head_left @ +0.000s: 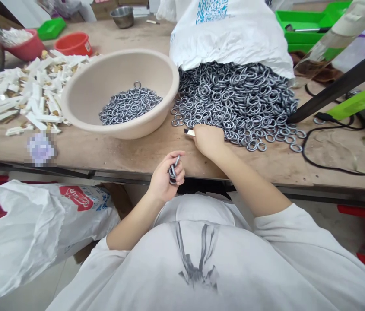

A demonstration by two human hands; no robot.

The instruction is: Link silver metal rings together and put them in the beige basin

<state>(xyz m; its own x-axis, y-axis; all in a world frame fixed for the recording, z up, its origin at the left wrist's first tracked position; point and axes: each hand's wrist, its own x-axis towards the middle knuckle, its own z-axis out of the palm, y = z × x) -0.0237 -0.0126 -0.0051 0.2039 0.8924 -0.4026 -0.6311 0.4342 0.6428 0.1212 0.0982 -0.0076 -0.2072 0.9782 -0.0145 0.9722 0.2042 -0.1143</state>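
Observation:
Several grey metal rings sit in my left hand, its fingers curled around them just off the table's front edge. My right hand is closed on a small white stick-like tool with a dark tip; its exact kind is unclear, as the fingers cover most of it. That hand is at the near left side of a large heap of metal rings, which spills from the mouth of a white sack. Left of the heap, a beige basin holds a smaller pile of similar rings.
White plastic pieces lie scattered on the left of the table, near a red bowl. A dark post and a black cable are on the right. Below the table's left edge lies a white bag.

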